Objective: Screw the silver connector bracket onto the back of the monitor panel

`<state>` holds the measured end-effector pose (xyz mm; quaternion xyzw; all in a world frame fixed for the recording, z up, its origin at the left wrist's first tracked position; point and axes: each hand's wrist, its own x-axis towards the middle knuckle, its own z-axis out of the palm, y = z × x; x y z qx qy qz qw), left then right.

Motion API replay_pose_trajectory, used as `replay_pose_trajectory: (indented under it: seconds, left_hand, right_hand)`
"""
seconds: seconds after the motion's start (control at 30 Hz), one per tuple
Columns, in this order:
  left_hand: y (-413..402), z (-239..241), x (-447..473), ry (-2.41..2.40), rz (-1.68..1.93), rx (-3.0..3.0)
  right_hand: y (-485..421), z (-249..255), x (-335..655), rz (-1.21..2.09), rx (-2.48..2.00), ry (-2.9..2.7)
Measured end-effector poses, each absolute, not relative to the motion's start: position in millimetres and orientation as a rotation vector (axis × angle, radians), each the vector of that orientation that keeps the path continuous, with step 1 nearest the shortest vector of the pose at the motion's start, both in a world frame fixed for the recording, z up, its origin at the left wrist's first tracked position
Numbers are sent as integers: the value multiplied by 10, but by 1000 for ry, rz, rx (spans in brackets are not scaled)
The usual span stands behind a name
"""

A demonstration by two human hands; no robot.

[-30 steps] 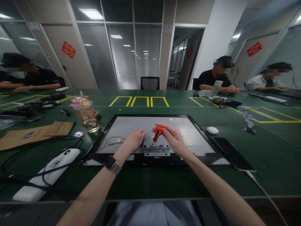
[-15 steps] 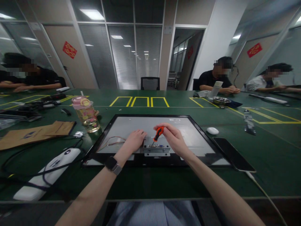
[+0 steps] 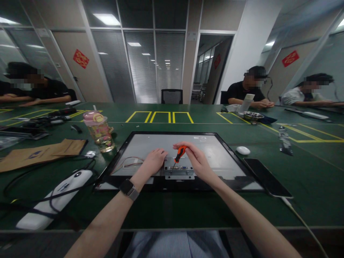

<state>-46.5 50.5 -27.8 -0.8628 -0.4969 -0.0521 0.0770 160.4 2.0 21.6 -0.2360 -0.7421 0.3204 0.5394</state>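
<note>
A black-framed flat display panel (image 3: 223, 157) lies back side up in front of me. Near its front edge sits a metal bracket (image 3: 185, 174) with connector ports. My right hand (image 3: 197, 157) is closed round the orange-and-black handle of a screwdriver (image 3: 180, 153). The screwdriver leans, its shaft running down to the left part of the bracket; the tip's exact contact is too small to make out. My left hand (image 3: 155, 161), with a watch on the wrist, rests on the panel, its curled fingers against the bracket's left end. Thin wires (image 3: 131, 161) lie left of it.
Left are a pink-lidded cup (image 3: 98, 130), brown paper envelopes (image 3: 43, 152) and a white power strip (image 3: 55, 200) with black cables. Right are a phone (image 3: 266, 177) on a cable, a white case (image 3: 243, 150) and a metal bowl (image 3: 253, 115). Several people sit across the table.
The screwdriver handle and my right hand have shifted very slightly left and down. My left hand stays by the bracket. The whole view has tilted a little.
</note>
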Motion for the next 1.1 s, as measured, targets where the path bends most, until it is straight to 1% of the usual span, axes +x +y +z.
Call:
replay_pose_trajectory:
  seconds: [0.1,0.27,0.33,0.57,0.7,0.83,1.0,1.1]
  left_hand:
    - [513,-286,-470,-1494,-154,-2595]
    - [519,-297,-478,-1502,-152,-2592]
    - [515,-290,-477,-1507,-157,-2596]
    - [489,-248,-465,-1526,-174,-2615]
    - [495,-263,-464,-1532,-159,-2613]
    - [502,-271,-465,-1537,-158,-2610]
    - [488,-245,-459,-1537,-159,-2614]
    - [477,-241,-449,-1536,-152,-2605]
  right_hand:
    - [34,194,1603,765,-558,-1786]
    - [91,139,1599,555,-621,-1688]
    - [88,141,1603,532,-619,-1690]
    - [66,186,1635,831,-526,-1715]
    - [117,160,1640,759,-591,-1618]
    - [97,193,1659,709,-606,-1678]
    - [53,231,1668,904,-540,-1715]
    - [75,207,1651,883,-555,-1637]
